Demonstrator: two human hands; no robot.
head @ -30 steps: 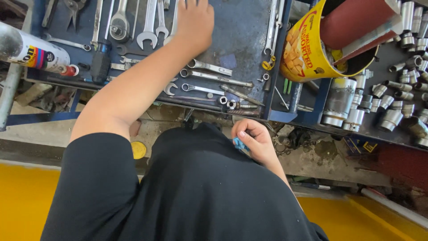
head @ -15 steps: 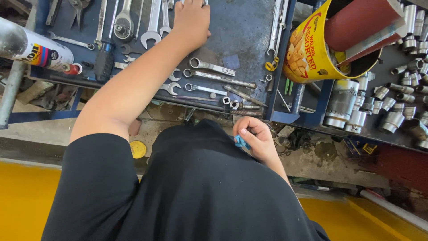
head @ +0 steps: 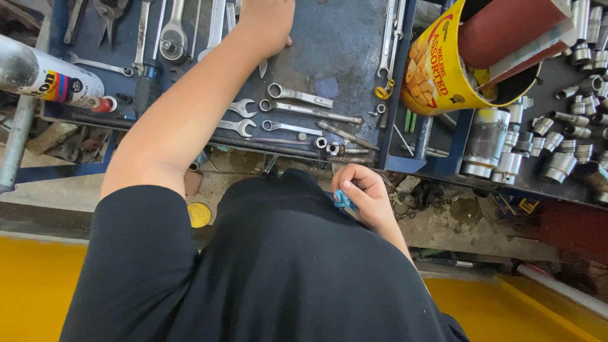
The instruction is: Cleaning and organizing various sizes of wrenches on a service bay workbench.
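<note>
The left hand (head: pixel 266 22) is reaching out across the dark blue metal tool tray (head: pixel 335 57); the top edge of the view is cutting off its fingers, so whether it is open or gripping anything cannot be told. The right hand (head: pixel 364 196) is curling closed near the body, pinching a small bright blue object (head: pixel 344 201) that the fingers are mostly hiding, so its kind is hard to make out. Between the two hands, loose silver open-ended and ring spanners (head: pixel 297 96) are lying flat on the tray. Beyond the right hand, a yellow printed tin bucket (head: pixel 437 79) holding a dark red roll is tilting against the tray's edge, with shiny steel sockets (head: pixel 557 136) scattered further out. Off past the left forearm, a silver spray can with a red nozzle (head: pixel 47 79) is lying on its side. A grimy concrete floor is showing under the tray's near edge, and a yellow painted surface is bordering the person's black shirt.
</note>
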